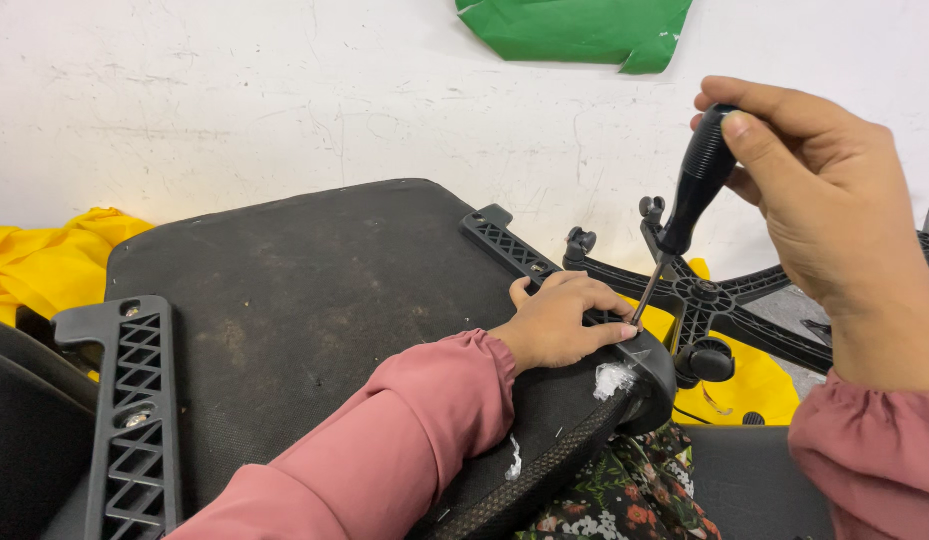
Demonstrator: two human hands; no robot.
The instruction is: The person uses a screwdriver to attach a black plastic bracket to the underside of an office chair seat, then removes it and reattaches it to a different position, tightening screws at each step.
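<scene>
seat underside (314,290) on floor, white wall (234,90) behind.

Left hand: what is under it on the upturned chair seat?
The left hand rests on a black ribbed armrest bracket at the seat's edge. The bracket's end and any screw beneath the palm are covered.

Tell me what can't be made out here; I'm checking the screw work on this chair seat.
Head view:
- Screwdriver tip and any screw: hidden behind the left hand.
- Armrest bracket on the seat underside: mostly covered by that hand.
- Right hand palm: turned away.
- Wheeled base: cut off at the right edge.
</scene>
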